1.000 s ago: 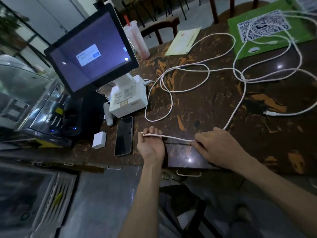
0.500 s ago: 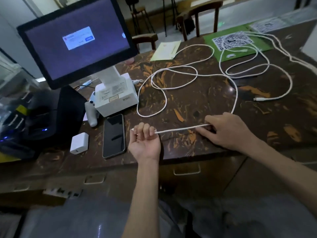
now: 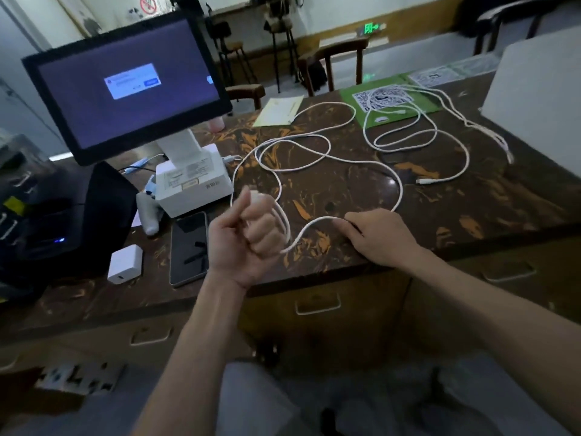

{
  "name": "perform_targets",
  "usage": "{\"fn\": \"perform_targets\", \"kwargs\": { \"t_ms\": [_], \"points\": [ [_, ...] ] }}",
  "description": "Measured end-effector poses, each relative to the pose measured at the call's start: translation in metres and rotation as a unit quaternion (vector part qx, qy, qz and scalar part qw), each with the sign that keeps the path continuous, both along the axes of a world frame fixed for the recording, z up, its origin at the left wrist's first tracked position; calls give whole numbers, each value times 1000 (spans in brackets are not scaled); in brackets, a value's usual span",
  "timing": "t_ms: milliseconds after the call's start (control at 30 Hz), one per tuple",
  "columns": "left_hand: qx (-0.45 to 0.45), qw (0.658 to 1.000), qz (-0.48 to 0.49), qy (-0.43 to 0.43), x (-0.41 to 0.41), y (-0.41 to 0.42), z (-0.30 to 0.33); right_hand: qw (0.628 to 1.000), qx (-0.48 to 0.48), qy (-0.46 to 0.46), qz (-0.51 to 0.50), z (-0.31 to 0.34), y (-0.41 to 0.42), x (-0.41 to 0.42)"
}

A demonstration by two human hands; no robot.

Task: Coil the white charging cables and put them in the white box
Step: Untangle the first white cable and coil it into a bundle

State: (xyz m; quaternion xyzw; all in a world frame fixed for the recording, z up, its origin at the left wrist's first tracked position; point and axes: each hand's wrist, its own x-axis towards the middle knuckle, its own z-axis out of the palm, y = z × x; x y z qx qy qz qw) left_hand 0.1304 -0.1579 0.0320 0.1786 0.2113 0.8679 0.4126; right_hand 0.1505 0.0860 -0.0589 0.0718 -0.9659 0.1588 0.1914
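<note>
The cable (image 3: 317,220) you are coiling runs from your left hand (image 3: 248,237), arcs across to your right hand (image 3: 380,236), then loops away over the table (image 3: 503,209) toward the monitor (image 3: 125,89) and back. Your left fingers (image 3: 262,229) are curled tight round its near end, with what looks like one turn already wrapped there; your right fingers are closed lightly on the cable, pinching it against the table.

To coil well, I would keep the left fist steady as the form and let the right hand feed slack in even turns, sliding along rather than tugging, since the far loops cross one another and could snag.

Between your hands the cable's long axis lies roughly left to right, bowed upward. A second cable (image 3: 405,143) lies beyond, near the green mat (image 3: 352,103). The white box (image 3: 534,99), as I take it, stands at the table's far right.
</note>
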Motion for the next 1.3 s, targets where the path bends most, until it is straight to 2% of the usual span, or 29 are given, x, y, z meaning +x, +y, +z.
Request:
{"fn": "perform_targets", "kwargs": {
  "t_ms": [67, 100, 133, 167, 200, 233, 267, 300, 333, 367, 500, 600, 667, 700, 733, 800, 900, 967, 1000, 1033, 1067, 1100, 1200, 1300],
  "points": [
    [-153, 979, -81, 108, 8, 7, -2, 1000, -4, 10, -2, -3, 1, -1],
    [-242, 946, -112, 182, 12, 9, -3, 1000, -6, 17, -5, -3, 2, -1],
    [-335, 894, -137, 264, 17, 13, -3, 1000, -9, 25, -9, -3, 2, -1],
    [-429, 817, -153, 355, 22, 16, -5, 999, -11, 31, -12, -3, 2, -1],
    [-520, 711, -156, 447, 24, 18, -8, 999, -12, 36, -15, -3, 1, -2],
    [-600, 581, -152, 530, 26, 20, -11, 999, -16, 40, -19, -4, 0, -2],
    [-655, 445, -147, 593, 27, 20, -15, 998, -22, 44, -24, -5, 0, -3],
    [-687, 329, -133, 635, 28, 17, -19, 998, -29, 49, -30, -6, 1, -3],
    [-696, 252, -104, 664, 27, 13, -25, 997, -34, 54, -34, -8, 1, -3],
    [-690, 207, -70, 691, 24, 6, -30, 997, -35, 58, -37, -9, 1, -4],
    [-666, 74, 6, 742, -1, -21, -32, 996, -33, 77, -23, -10, 2, -4],
    [-689, 26, 35, 724, -17, -34, -37, 996, -34, 83, 10, -11, 4, -5],
    [-707, 33, 85, 701, -26, -36, -42, 996, -33, 72, 34, -14, 5, -4],
    [-719, 55, 109, 684, -30, -36, -46, 996, -33, 71, 44, -15, 5, -3],
    [-730, 98, 132, 664, -34, -37, -51, 995, -35, 75, 51, -15, 6, -3],
    [-759, 224, 142, 595, -47, -34, -55, 994, -37, 82, 54, -15, 7, -2],
    [-758, 455, 146, 444, -65, -23, -46, 996, -43, 69, 49, -13, 8, -1],
    [-741, 560, 169, 328, -73, -11, -38, 996, -43, 65, 42, -13, 8, -1],
    [-711, 632, 183, 246, -73, -7, -38, 996, -46, 66, 42, -13, 8, -1],
    [-634, 722, 216, 173, -70, -1, -41, 995, -49, 68, 44, -13, 8, 0],
    [-543, 788, 267, 110, -64, 5, -43, 995, -51, 70, 47, -14, 7, 1],
    [-471, 818, 323, 60, -59, 11, -41, 995, -51, 71, 49, -14, 7, 1],
    [-304, 841, 445, -59, -61, 29, -28, 994, -56, 75, 58, -13, 8, 2],
    [-78, 877, 431, -199, -65, 36, -7, 994, -52, 75, 54, -13, 8, 1]
  ]
}}
